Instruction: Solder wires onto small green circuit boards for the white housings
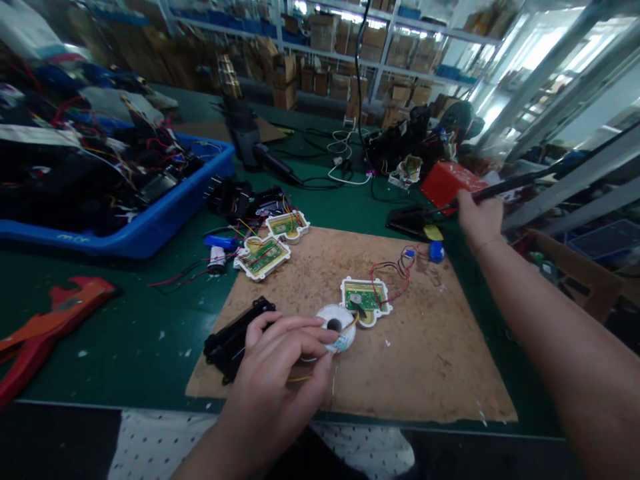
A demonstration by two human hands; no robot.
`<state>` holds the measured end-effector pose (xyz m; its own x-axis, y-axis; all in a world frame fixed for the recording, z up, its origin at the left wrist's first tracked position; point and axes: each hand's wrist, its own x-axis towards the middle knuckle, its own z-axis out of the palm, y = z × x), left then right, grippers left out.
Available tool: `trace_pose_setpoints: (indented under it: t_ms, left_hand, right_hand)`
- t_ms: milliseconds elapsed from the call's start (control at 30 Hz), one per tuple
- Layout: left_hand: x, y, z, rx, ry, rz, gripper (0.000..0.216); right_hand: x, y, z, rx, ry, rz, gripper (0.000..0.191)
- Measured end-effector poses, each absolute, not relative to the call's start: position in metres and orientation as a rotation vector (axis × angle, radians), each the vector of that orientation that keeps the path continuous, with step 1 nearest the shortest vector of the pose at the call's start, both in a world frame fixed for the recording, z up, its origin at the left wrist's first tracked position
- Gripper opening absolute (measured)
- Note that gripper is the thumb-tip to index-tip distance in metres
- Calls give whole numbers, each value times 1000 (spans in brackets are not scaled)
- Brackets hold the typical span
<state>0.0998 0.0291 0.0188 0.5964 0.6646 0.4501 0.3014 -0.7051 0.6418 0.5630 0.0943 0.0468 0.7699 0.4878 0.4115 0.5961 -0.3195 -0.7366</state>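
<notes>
My left hand [287,360] is closed, thumb and forefinger pinching a yellow wire [351,324] that comes from a circuit board in a white casing [367,297]. Right against those fingers is a white spool of solder wire [345,341], partly covered by them. Farther off on the right, my right hand [480,217] is wrapped round the dark handle of what looks like a soldering iron [515,185]. Its front end is near a black stand [407,221] with a yellow sponge [433,232]. A black plastic housing [235,343] lies left of my left hand.
Two more cased boards [263,257] lie at the brown mat's [425,360] left edge. A blue bin [145,233] full of parts, a heat gun [245,137] and red cutters [55,320] occupy the left. A red box [447,183] stands behind the right hand.
</notes>
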Motion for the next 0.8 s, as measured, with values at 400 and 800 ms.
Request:
trace_pose_setpoints:
  t_ms: [400,800]
  left_hand:
    - [103,30,21,2245,792,956,13]
    - [63,41,38,2537,796,703,58]
  right_hand:
    - [520,54,40,-2102,-1137,84,51]
    - [462,39,63,-1690,-2445,188,27]
